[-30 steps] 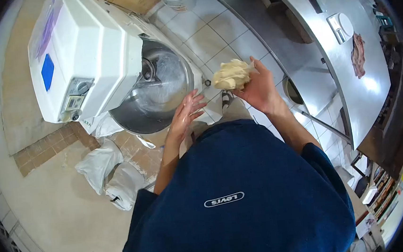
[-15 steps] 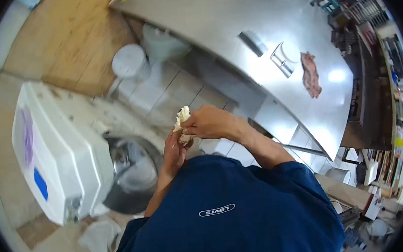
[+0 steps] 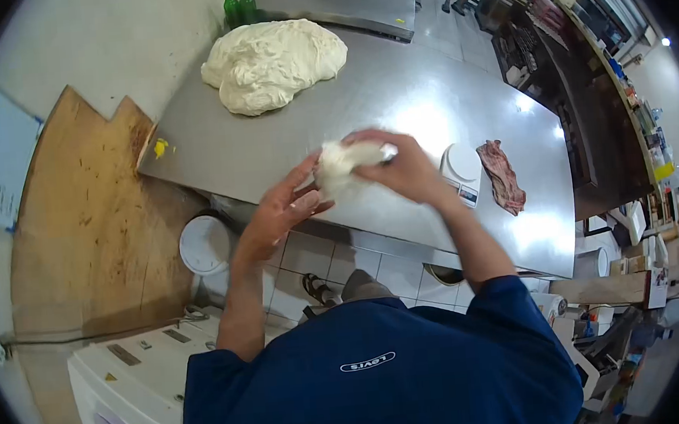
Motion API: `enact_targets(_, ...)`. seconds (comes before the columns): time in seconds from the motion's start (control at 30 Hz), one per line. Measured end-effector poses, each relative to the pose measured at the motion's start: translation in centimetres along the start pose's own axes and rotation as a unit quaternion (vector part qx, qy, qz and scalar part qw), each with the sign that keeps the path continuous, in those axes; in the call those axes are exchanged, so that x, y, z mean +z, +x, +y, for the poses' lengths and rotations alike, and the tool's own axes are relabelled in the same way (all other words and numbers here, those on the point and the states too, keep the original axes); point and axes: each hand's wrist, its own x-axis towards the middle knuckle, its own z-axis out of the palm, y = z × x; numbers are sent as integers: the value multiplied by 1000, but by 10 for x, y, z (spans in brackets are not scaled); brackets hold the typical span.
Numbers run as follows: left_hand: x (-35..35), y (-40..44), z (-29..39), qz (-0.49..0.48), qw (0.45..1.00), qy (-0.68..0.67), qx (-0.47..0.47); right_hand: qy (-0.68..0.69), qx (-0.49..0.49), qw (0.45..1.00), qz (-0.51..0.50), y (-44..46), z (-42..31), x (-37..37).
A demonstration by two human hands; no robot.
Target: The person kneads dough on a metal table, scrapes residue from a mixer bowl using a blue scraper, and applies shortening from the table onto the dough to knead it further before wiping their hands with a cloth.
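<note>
- Over the shiny stainless-steel surface, the right grip is grasping a pale, soft lump of dough, probably with curled fingers because it sags.
- Just left of it, the left grip is spreading its fingers, perhaps for support; blur is hiding any contact.
- Beyond both grips, a large, creamy, rounded dough mass is resting on the surface, which presumably suits its weight.
- Right of the right grip, a white round-plated scale is standing conveniently near.
</note>
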Motion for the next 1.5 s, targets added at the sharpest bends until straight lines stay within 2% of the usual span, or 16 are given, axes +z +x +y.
enact_targets(0.1, -10, 15, 54, -2, 993, -95, 67, -31, -22, 989, 142, 42, -68, -74)
enact_targets(0.2, -71, 19, 38, 158, 970, 133, 125, -108, -255, 869, 409, 90, -100, -141)
enact_targets(0.3, -106, -1, 18, 378, 921, 91, 4, -220, -402, 684, 567, 155, -91, -215)
enact_targets(0.37, -128, -21, 1, 449, 887, 89, -63, -251, -410, 655, 583, 222, -38, -209)
enact_targets(0.5, -141, -47, -40, 515, 848, 53, -112, -315, -245, 807, 436, 331, 154, -93)
enact_targets(0.6, -137, -50, -59, 543, 827, 5, -147, -335, -21, 936, 111, 310, 295, 31)
enact_targets(0.7, -158, -34, -65, 549, 816, 11, -180, -174, 163, 962, -132, 267, 318, 73)
enact_targets(0.9, -255, 21, -55, 494, 848, 33, -191, -126, 126, 966, 189, 390, 242, 11)
enact_targets(1.0, -320, 89, -45, 435, 886, 52, -153, -233, -109, 864, 433, 452, 249, 49)
enact_targets(1.07, -355, 149, -32, 363, 923, 82, -100, -286, -21, 872, 396, 455, 310, 128)
enact_targets(1.1, -364, 178, -17, 327, 937, 99, -72, -361, 28, 908, 213, 441, 348, 174)
enact_targets(1.2, -381, 255, 38, 219, 974, -51, -41, -336, 120, 932, 61, 424, 328, 165)
enact_targets(1.3, -403, 289, 43, 130, 978, -156, -41, -30, 206, 960, 186, 418, 205, 116)
enact_targets(1.4, -401, 314, 32, 76, 958, -274, -36, -117, 46, 918, 376, 430, 219, 134)
enact_targets(1.47, -399, 325, 14, 54, 953, -296, -26, -221, 66, 936, 265, 436, 278, 159)
enact_targets(1.5, -399, 328, 8, 43, 960, -277, -18, -426, 92, 898, 62, 433, 332, 184)
